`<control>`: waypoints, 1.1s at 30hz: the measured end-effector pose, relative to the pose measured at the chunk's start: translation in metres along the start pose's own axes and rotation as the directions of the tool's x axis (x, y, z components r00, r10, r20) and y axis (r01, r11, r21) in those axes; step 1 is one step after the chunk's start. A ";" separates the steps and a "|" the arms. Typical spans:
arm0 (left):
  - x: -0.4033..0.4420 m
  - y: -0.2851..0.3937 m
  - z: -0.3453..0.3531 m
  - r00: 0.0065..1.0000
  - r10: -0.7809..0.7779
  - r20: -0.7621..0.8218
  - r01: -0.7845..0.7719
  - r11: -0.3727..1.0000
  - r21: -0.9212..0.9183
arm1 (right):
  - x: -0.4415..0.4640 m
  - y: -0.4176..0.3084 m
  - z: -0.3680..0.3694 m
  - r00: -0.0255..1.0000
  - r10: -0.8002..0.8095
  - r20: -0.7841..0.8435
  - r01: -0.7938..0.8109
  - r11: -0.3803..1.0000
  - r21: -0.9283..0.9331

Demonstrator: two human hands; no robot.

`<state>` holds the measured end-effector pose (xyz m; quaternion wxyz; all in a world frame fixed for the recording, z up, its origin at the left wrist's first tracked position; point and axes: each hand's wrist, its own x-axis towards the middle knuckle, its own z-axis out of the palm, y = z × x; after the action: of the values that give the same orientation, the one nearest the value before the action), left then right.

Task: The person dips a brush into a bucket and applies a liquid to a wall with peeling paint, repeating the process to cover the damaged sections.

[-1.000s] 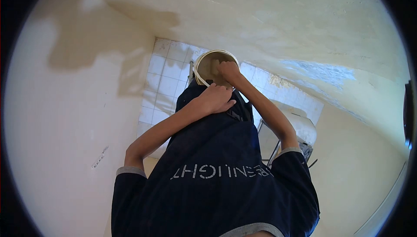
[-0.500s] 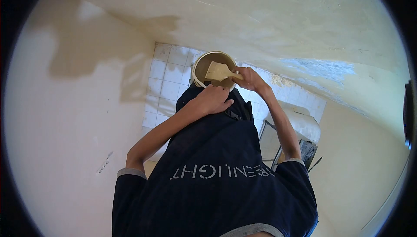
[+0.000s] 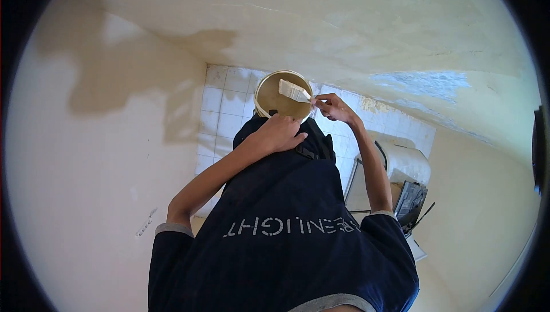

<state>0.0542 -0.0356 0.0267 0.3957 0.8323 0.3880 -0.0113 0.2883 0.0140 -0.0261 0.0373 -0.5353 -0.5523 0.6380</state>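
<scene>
A round bucket [image 3: 257,101] with a pale rim stands against the front of my body, holding beige paint-like liquid. My left hand [image 3: 279,133] grips its near rim, fingers bent over the edge and thumb pointing right. A small dark piece [image 3: 273,112] shows inside the rim by those fingers; what it is I cannot make out. My right hand [image 3: 336,109] pinches the handle of a wide paintbrush [image 3: 294,91] at the bucket's right side. The brush is tilted over the opening, its pale, coated bristles pointing left. Whether they touch the liquid I cannot tell.
Close ahead and to the left are cream walls [image 3: 114,157]. Blue-white peeling [image 3: 427,86] marks the front wall. White floor tiles [image 3: 220,97] surround the bucket. At right, behind my arm, stand a pale rounded object [image 3: 407,160] and a dark panel-like item [image 3: 413,200].
The paintbrush has turned from showing its broad face to a more slanted view, and shifted slightly right. My right hand has moved a little right and down. My left hand stays on the rim.
</scene>
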 end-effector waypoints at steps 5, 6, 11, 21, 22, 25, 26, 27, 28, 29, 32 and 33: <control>-0.004 -0.001 0.001 0.999 -0.002 -0.046 0.001 1.000 -0.017 | 0.005 0.010 -0.006 0.995 0.042 0.092 -0.060 0.978 0.200; -0.003 -0.002 0.002 0.998 -0.002 -0.055 0.001 1.000 -0.018 | 0.005 0.008 -0.010 0.993 0.075 0.092 -0.089 0.984 0.157; 0.000 0.000 0.007 0.995 0.029 -0.093 -0.029 1.000 -0.003 | 0.025 0.026 -0.014 0.993 -0.079 -0.088 0.043 0.934 -0.354; 0.008 0.016 -0.003 0.994 -0.081 0.068 0.082 0.996 -0.020 | 0.024 0.001 -0.022 1.000 0.021 0.021 -0.011 0.928 -0.373; 0.010 0.015 -0.001 0.994 -0.084 0.066 0.085 0.996 -0.018 | 0.026 0.007 -0.023 1.000 0.017 0.023 -0.008 0.927 -0.374; 0.013 0.015 0.004 0.999 -0.045 0.026 0.046 0.998 -0.050 | 0.027 0.014 -0.019 0.996 -0.060 -0.067 0.012 0.829 -0.559; 0.016 0.017 0.004 0.996 -0.063 0.055 0.066 0.996 -0.051 | 0.025 0.015 -0.020 0.998 -0.054 -0.038 0.030 0.882 -0.471; 0.017 0.019 0.002 0.994 -0.078 0.077 0.082 0.995 -0.049 | 0.023 0.013 -0.021 0.998 -0.055 -0.013 0.046 0.923 -0.381; 0.017 0.021 0.000 0.994 -0.075 0.077 0.079 0.996 -0.046 | 0.023 0.017 -0.021 0.998 -0.057 -0.017 0.046 0.923 -0.381; 0.016 0.023 -0.001 0.990 -0.108 0.096 0.113 0.992 -0.048 | 0.024 0.026 -0.022 0.997 -0.070 -0.040 0.050 0.925 -0.377; 0.020 0.021 0.004 0.989 -0.120 0.090 0.124 0.992 -0.040 | 0.022 0.033 -0.021 0.993 -0.092 -0.069 0.056 0.909 -0.413; 0.024 0.020 0.009 0.993 -0.096 0.069 0.099 0.995 -0.034 | 0.019 0.030 -0.021 0.998 -0.060 -0.028 0.044 0.919 -0.391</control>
<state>0.0865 -0.0339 0.0255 0.4229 0.8040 0.4147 -0.0515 0.3120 0.0288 -0.0563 -0.0422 -0.5297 -0.6813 0.5034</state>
